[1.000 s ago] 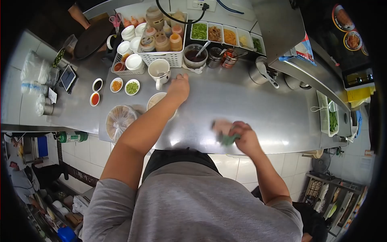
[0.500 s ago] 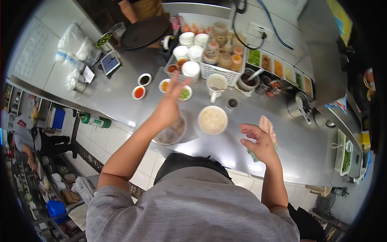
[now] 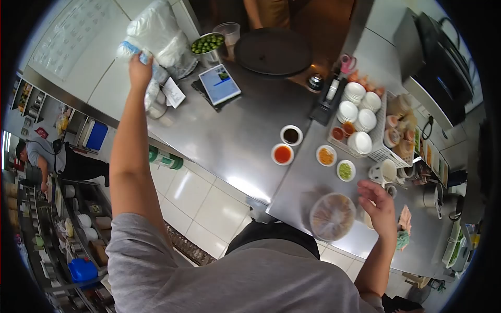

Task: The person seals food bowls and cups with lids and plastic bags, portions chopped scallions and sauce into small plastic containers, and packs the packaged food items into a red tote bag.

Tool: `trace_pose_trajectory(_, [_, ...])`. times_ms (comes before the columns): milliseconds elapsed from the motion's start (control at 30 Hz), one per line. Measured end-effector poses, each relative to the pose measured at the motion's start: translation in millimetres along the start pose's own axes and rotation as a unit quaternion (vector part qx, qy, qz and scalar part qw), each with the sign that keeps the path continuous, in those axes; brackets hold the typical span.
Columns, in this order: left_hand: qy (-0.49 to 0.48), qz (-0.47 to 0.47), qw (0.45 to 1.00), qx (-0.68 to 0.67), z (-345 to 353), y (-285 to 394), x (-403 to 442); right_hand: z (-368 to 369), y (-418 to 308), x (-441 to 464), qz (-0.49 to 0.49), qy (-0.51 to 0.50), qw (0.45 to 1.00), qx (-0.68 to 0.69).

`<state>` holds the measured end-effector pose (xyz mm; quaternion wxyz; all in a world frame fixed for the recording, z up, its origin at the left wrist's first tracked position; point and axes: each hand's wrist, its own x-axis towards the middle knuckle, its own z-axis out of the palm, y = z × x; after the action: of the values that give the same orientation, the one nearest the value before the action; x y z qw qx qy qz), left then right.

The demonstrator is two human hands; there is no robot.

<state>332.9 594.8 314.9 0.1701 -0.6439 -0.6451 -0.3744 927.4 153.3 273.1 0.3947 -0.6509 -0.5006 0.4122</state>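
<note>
Stretched far out to the left, my left hand (image 3: pixel 141 70) has its fingers closed on a blue-marked plastic bag (image 3: pixel 129 48). Large clear plastic bags (image 3: pixel 159 31) bulge just behind it. My right hand (image 3: pixel 377 206) is empty with its fingers apart, above the right part of the counter. It mostly hides the bowl of creamy food beneath it. Left of that hand sits a round tub covered in clear plastic (image 3: pixel 333 216); its contents are blurred. Small white cups hold dark sauce (image 3: pixel 291 135), red sauce (image 3: pixel 282 154), orange-brown bits (image 3: pixel 326 155) and chopped greens (image 3: pixel 345 170).
A tablet (image 3: pixel 219 84), a metal pot of green fruits (image 3: pixel 207 47) and a round black tray (image 3: pixel 273 51) stand along the back. Stacked white cups (image 3: pixel 355 93) and a basket of jars (image 3: pixel 399 130) are at right. Another person (image 3: pixel 57 154) works at far left.
My left hand has swung from above the small cups out to the plastic bags and closed there. The view has turned left. My right hand stays open near the bowl.
</note>
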Motion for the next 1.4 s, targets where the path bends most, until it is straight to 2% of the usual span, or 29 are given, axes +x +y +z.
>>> trace_pose_trajectory(100, [0.054,-0.093,0.994,0.021,3,-82,65,37,-19,-2,0.058,0.017,0.998,0.002])
trace_pose_trajectory(167, [0.101,-0.169,0.979,-0.055,11,-125,94,57,-30,-6,0.070,0.027,0.997,-0.004])
trace_pose_trajectory(233, [0.079,-0.334,0.912,-0.224,6,-126,101,73,-36,-11,0.096,0.043,0.994,0.004])
trace_pose_trajectory(367, [0.018,-0.364,0.869,-0.335,30,-173,119,87,-57,-16,0.126,0.078,0.989,-0.008])
trace_pose_trajectory(433, [-0.053,-0.314,0.907,-0.276,44,-203,137,89,-69,-11,0.145,0.111,0.983,0.006])
trace_pose_trajectory(467, [-0.060,-0.311,0.906,-0.282,49,-215,148,89,-75,-8,0.127,0.111,0.985,-0.021])
trace_pose_trajectory(533, [-0.044,-0.274,0.939,-0.203,41,-227,174,95,-90,-1,0.112,0.132,0.985,-0.016])
trace_pose_trajectory(600, [0.097,-0.199,0.965,-0.138,27,-225,211,99,-98,6,0.081,0.148,0.986,-0.007])
trace_pose_trajectory(633, [0.196,-0.167,0.928,-0.269,20,-220,238,100,-98,10,0.081,0.150,0.985,-0.011])
trace_pose_trajectory(667, [0.295,-0.115,0.920,-0.230,-12,-177,245,101,-95,13,0.081,0.152,0.985,-0.022])
trace_pose_trajectory(700, [0.360,-0.074,0.879,-0.303,-35,-145,258,102,-94,17,0.082,0.153,0.984,-0.034])
trace_pose_trajectory(733, [0.376,-0.018,0.858,-0.350,-70,-101,253,105,-94,20,0.086,0.153,0.984,-0.040])
trace_pose_trajectory(767, [0.396,0.098,0.912,-0.048,-93,-68,223,114,-96,25,0.055,0.154,0.987,-0.001])
trace_pose_trajectory(800, [0.374,0.209,0.866,0.257,-116,-28,183,123,-100,28,0.024,0.157,0.987,0.040])
trace_pose_trajectory(833, [0.358,0.177,0.916,-0.023,-123,34,128,131,-105,30,0.027,0.160,0.986,0.038])
trace_pose_trajectory(867, [0.330,0.186,0.908,-0.178,-85,42,68,141,-111,34,0.007,0.108,0.979,0.171])
trace_pose_trajectory(900, [-0.006,0.074,0.854,-0.515,-24,47,-29,150,-116,37,-0.013,0.053,0.952,0.300])
trace_pose_trajectory(933, [-0.153,0.224,0.751,-0.602,-59,109,-73,162,-122,39,-0.011,0.058,0.952,0.299])
trace_pose_trajectory(967, [-0.288,0.362,0.601,-0.652,-92,175,-116,173,-129,40,0.014,-0.003,0.919,0.393])
trace_pose_trajectory(1000, [-0.326,0.384,0.568,-0.650,-73,200,-172,176,-131,38,0.036,-0.064,0.873,0.482])
trace_pose_trajectory(1033, [-0.326,0.400,0.556,-0.652,-61,215,-217,173,-125,32,0.035,-0.057,0.874,0.481])
trace_pose_trajectory(1100, [-0.310,0.397,0.528,-0.684,-57,234,-269,167,-99,21,0.099,-0.036,0.944,0.312])
trace_pose_trajectory(1133, [-0.313,0.398,0.517,-0.690,-63,240,-280,167,-89,16,0.128,-0.001,0.953,0.276])
trace_pose_trajectory(1167, [-0.300,0.423,0.519,-0.679,-69,245,-290,166,-80,13,0.135,0.014,0.952,0.275])
trace_pose_trajectory(1233, [-0.295,0.446,0.501,-0.681,-79,258,-308,158,-65,6,0.252,0.046,0.881,0.398])
trace_pose_trajectory(1267, [-0.272,0.492,0.505,-0.655,-81,262,-311,156,-57,1,0.258,0.065,0.877,0.401])
trace_pose_trajectory(1300, [-0.246,0.538,0.509,-0.626,-83,266,-313,155,-49,-2,0.253,0.048,0.899,0.353])
trace_pose_trajectory(1333, [-0.249,0.540,0.496,-0.633,-86,268,-315,150,-42,-5,0.249,0.028,0.919,0.305])
trace_pose_trajectory(1400, [-0.283,0.633,0.499,-0.520,-89,273,-316,136,-31,-12,0.242,0.042,0.911,0.330])
